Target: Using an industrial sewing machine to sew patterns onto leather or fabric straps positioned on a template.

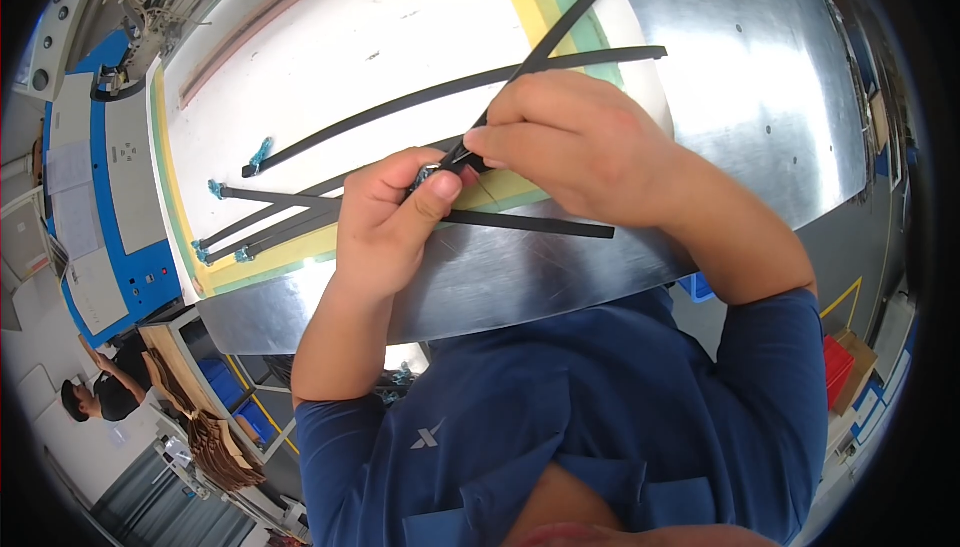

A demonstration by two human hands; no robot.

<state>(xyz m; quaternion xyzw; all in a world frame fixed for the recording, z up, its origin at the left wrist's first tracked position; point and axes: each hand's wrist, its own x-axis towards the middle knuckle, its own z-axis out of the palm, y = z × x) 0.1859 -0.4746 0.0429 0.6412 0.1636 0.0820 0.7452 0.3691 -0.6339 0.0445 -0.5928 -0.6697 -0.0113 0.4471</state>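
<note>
My left hand point(385, 217) pinches one end of a long black strap point(572, 22) between thumb and fingers. A shiny, film-wrapped piece point(425, 175) shows at that end, beside the thumb. Close by, my right hand point(595, 147) is closed, fingertips pressed on the same strap, which runs up past them toward the far right. A thin dark line hangs below the fingertips; its kind is unclear. Under and around my hands lie several similar straps, among them a curved strap point(400, 102) and a straight strap point(540, 227). Crumpled teal film point(261, 153) covers some of their ends.
The work surface has a white sheet point(330, 57) edged with yellow and green tape, and bare metal point(740, 67) at right. A blue-and-grey machine point(125, 207) stands left. Another person point(105, 392) is at the far lower left, near stacked brown sheets point(205, 437).
</note>
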